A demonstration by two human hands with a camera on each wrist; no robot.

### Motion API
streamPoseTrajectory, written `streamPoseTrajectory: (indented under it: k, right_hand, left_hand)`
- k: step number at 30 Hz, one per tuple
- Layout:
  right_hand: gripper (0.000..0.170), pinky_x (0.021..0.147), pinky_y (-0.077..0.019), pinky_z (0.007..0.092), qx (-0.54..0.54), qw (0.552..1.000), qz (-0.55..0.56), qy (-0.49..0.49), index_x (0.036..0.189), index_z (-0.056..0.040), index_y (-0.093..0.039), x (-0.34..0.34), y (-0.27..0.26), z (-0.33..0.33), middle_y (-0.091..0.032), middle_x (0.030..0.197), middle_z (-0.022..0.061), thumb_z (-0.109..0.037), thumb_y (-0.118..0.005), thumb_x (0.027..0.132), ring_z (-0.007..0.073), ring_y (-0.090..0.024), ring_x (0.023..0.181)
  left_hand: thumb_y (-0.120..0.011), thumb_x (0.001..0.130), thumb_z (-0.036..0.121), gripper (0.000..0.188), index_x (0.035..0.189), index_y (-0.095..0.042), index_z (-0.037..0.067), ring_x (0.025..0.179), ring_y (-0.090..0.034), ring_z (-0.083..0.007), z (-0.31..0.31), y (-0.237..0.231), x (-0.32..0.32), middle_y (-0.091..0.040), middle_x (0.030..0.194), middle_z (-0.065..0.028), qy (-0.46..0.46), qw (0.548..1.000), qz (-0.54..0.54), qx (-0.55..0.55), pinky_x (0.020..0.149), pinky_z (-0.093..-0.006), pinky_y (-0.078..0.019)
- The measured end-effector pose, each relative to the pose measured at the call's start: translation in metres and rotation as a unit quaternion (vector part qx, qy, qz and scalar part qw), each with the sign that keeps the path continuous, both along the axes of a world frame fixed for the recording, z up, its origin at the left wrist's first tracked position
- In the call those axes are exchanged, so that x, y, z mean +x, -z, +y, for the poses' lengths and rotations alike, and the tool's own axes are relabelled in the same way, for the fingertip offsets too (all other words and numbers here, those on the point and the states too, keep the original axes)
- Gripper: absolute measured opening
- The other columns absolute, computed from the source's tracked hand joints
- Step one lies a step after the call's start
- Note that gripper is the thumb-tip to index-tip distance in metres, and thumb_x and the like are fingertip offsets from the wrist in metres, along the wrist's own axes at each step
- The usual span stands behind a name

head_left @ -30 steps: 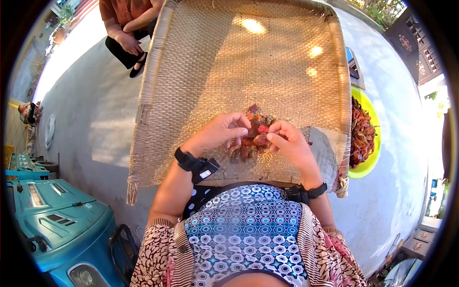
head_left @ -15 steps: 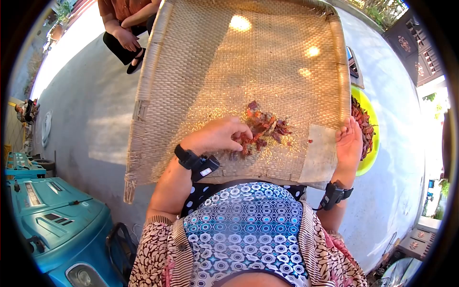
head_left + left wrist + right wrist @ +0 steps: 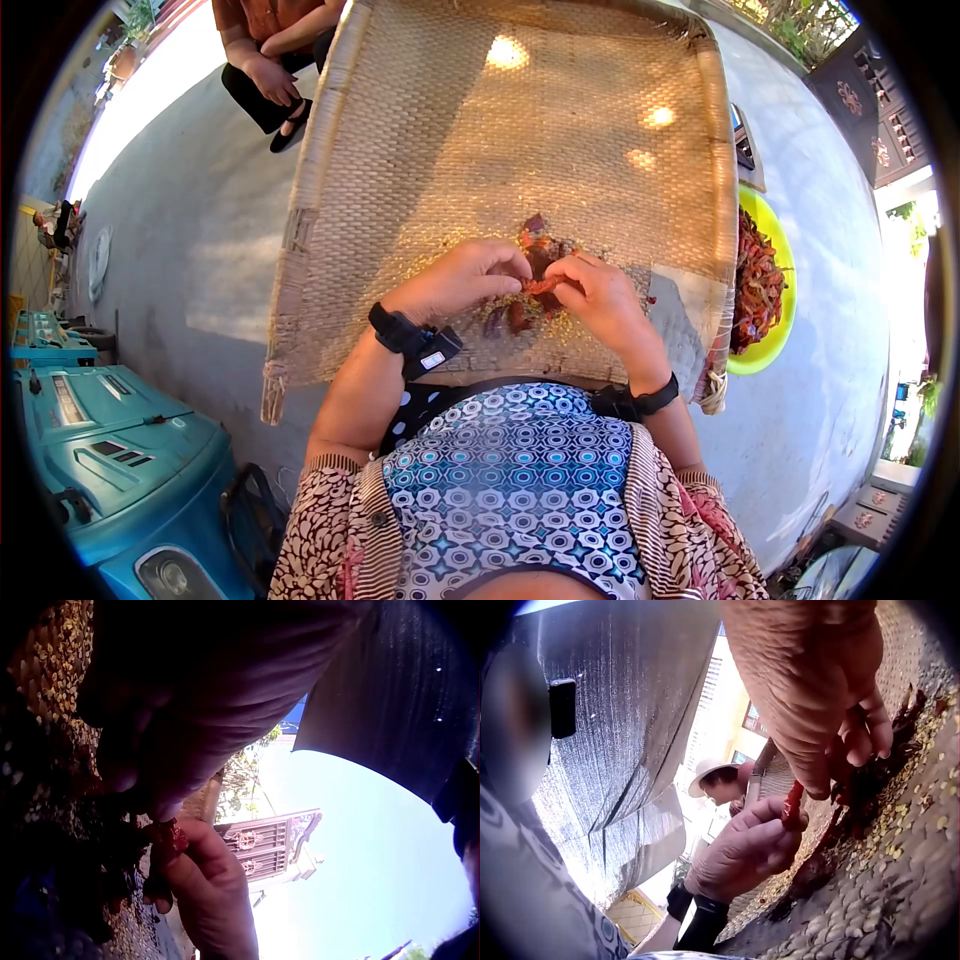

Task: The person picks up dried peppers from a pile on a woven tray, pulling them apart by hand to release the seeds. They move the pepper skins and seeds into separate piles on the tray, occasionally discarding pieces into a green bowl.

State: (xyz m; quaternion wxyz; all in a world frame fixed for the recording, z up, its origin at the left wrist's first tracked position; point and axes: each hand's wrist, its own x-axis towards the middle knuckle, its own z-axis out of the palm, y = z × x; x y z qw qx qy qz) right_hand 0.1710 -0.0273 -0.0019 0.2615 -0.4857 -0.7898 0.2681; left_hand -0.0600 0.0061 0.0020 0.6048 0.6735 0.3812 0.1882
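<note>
Both hands meet over the near middle of a woven mat in the head view. My left hand (image 3: 455,282) pinches one end of a dried red chili (image 3: 543,286) between thumb and fingers. At its other end, my right hand (image 3: 608,305) pinches the same chili. In the right wrist view, the torn-looking red chili (image 3: 793,804) spans the gap between the two sets of fingertips. Beneath the hands lies a small pile of dark red chili pieces (image 3: 535,238), partly hidden by them. Yellow seeds (image 3: 896,817) are scattered around it.
The woven mat (image 3: 580,130) has a raised rim along its sides. A lime-yellow basin (image 3: 757,360) full of dried chilies stands beyond its right edge. Another person (image 3: 275,60) sits at the far left. A teal vehicle (image 3: 130,440) is at the near left.
Half a second ago my right hand was spread at the mat's right edge by the basin. It has come back left to the pile, and both hands now hold a chili.
</note>
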Motion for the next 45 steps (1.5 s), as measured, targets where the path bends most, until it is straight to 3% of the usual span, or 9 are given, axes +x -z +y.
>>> streamPoseTrajectory:
  k: [5,9,15,22,26,34,41,44,45]
  right_hand:
    - [0.016,0.058,-0.0449,0.0309,-0.066,0.993,0.058,0.08,0.1,-0.0099,-0.069,0.011,-0.006,-0.005,-0.059,0.072,0.0056,-0.021,-0.063,0.091,0.0194,-0.058,0.062]
    - [0.024,0.053,-0.039,0.0226,-0.193,0.92,0.237,0.244,0.102,-0.0055,-0.069,0.062,-0.009,-0.004,-0.05,0.067,-0.0027,-0.027,-0.058,0.097,0.0075,-0.049,0.055]
    - [0.038,0.062,-0.0415,0.0232,-0.127,0.657,0.681,0.299,0.123,-0.0068,-0.058,0.128,-0.018,-0.002,-0.051,0.077,-0.0039,-0.037,-0.05,0.1,0.0075,-0.043,0.062]
    - [0.029,0.062,-0.0446,0.0211,-0.231,0.908,0.323,0.133,0.116,-0.0026,-0.059,0.045,-0.021,-0.012,-0.062,0.084,0.001,-0.025,-0.056,0.098,0.0067,-0.055,0.066]
    - [0.022,0.06,-0.0467,0.0219,-0.261,0.928,0.261,0.049,0.107,-0.0009,-0.061,0.0,-0.01,-0.009,-0.064,0.08,0.0027,-0.019,-0.061,0.095,0.0069,-0.057,0.064]
    - [0.014,0.059,-0.0476,0.0231,-0.2,0.881,0.39,0.18,0.102,-0.0041,-0.061,0.048,-0.009,-0.003,-0.064,0.081,0.003,-0.016,-0.057,0.097,0.0086,-0.057,0.062]
    - [0.017,0.065,-0.0456,0.025,-0.1,0.605,0.762,0.206,0.107,-0.0089,-0.061,0.155,0.004,-0.008,-0.061,0.086,-0.0009,-0.021,-0.055,0.098,0.0101,-0.05,0.066]
    - [0.02,0.066,-0.0447,0.0246,-0.108,0.652,0.693,0.287,0.111,-0.0069,-0.06,0.128,-0.001,-0.009,-0.06,0.086,-0.0004,-0.021,-0.054,0.098,0.0104,-0.051,0.066]
    - [0.022,0.067,-0.0444,0.0243,-0.118,0.722,0.632,0.254,0.111,-0.0057,-0.06,0.111,-0.004,-0.012,-0.06,0.086,-0.0002,-0.021,-0.055,0.097,0.0098,-0.052,0.068]
  left_hand:
    - [-0.068,0.087,0.015,0.018,0.101,-0.065,0.004,0.077,-0.056,-0.0108,0.003,0.005,-0.001,-0.058,0.09,-0.0018,-0.054,0.998,0.014,0.021,0.068,-0.0258,-0.0471]
    - [-0.072,0.082,0.016,0.02,0.096,-0.064,0.005,0.08,-0.059,-0.0175,0.006,0.013,-0.004,-0.057,0.092,-0.0063,-0.029,0.975,0.122,0.183,0.07,-0.0307,-0.0483]
    - [-0.072,0.078,0.019,0.016,0.085,-0.063,0.009,0.082,-0.06,-0.0252,0.004,0.019,-0.005,-0.057,0.09,-0.0082,-0.037,0.962,0.183,0.197,0.07,-0.0375,-0.0489]
    - [-0.07,0.084,0.015,0.012,0.087,-0.063,0.005,0.066,-0.053,-0.0081,0.0,0.001,-0.001,-0.06,0.077,0.0016,-0.038,0.992,0.074,0.095,0.059,-0.0248,-0.0428]
    - [-0.068,0.087,0.014,0.012,0.09,-0.064,0.003,0.065,-0.05,-0.0047,0.002,0.003,0.001,-0.061,0.079,0.0044,-0.009,0.999,-0.005,0.043,0.059,-0.0232,-0.0415]
    - [-0.068,0.085,0.013,0.019,0.102,-0.067,0.005,0.077,-0.054,-0.0123,0.005,0.011,-0.001,-0.057,0.085,-0.0022,-0.014,0.987,0.048,0.151,0.068,-0.0269,-0.0447]
    - [-0.067,0.086,0.017,0.015,0.096,-0.066,0.006,0.082,-0.056,-0.0206,0.004,0.02,-0.003,-0.055,0.087,-0.0066,0.038,0.961,0.152,0.229,0.072,-0.0311,-0.0455]
    - [-0.066,0.087,0.018,0.014,0.093,-0.065,0.006,0.083,-0.056,-0.0206,0.004,0.015,-0.003,-0.055,0.087,-0.0066,0.029,0.971,0.125,0.203,0.073,-0.0315,-0.0455]
    - [-0.066,0.088,0.018,0.014,0.093,-0.065,0.006,0.083,-0.056,-0.0205,0.004,0.013,-0.002,-0.056,0.087,-0.0066,0.026,0.975,0.112,0.19,0.073,-0.0315,-0.0455]
